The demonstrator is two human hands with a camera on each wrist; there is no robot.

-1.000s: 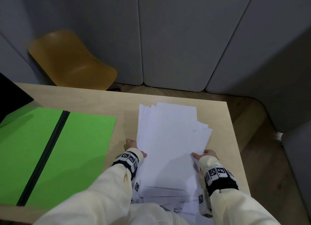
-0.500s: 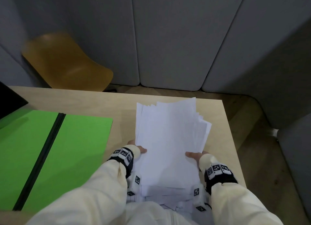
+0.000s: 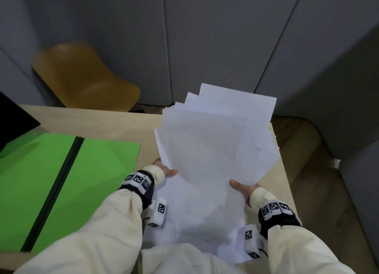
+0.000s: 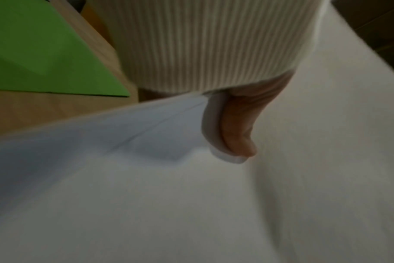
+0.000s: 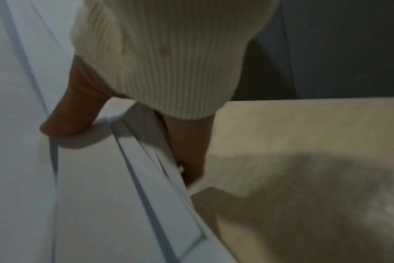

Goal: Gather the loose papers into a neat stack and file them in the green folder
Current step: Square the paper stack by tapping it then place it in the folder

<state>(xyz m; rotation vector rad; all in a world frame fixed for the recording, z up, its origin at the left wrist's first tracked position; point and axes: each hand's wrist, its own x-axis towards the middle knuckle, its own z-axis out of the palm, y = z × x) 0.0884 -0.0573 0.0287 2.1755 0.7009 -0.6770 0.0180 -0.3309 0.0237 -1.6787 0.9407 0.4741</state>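
Both hands are gripping the papers (image 3: 213, 150) by their side edges: the left hand (image 3: 164, 170) is pinching the left edge, thumb on top, and the right hand (image 3: 243, 188) is clasping the right edge likewise. The sheets (still fanned unevenly at the top) are tilting up off the table (image 3: 114, 122). The folder (image 3: 67, 179) is lying open to the left, apart from the papers, with bare table between them.
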